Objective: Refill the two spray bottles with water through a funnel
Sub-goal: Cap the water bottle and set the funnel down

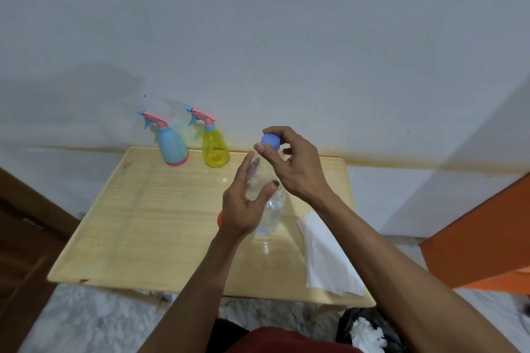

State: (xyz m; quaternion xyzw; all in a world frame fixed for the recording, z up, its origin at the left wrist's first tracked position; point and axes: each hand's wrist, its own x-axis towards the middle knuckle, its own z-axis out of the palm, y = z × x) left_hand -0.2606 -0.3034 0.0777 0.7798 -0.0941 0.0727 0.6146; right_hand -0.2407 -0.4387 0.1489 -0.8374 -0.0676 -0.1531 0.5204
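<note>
Wooden table (120,226) against a plain wall: uncapping the water bottle (271,209).

The right hand (292,163) pinches the blue cap (269,141), likely unscrewing; the left hand (243,203), fingers spread, braces the bottle's side. An orange object (219,218), perhaps the funnel, hides behind that hand. Beyond the bottle stand the blue spray bottle (172,146) and yellow spray bottle (215,149), heads on.

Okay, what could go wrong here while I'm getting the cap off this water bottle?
The left hand looks open around the clear water bottle rather than gripping it, so twisting the blue cap with the right hand might tip it. Spilled water could soak the white paper beside it.
</note>
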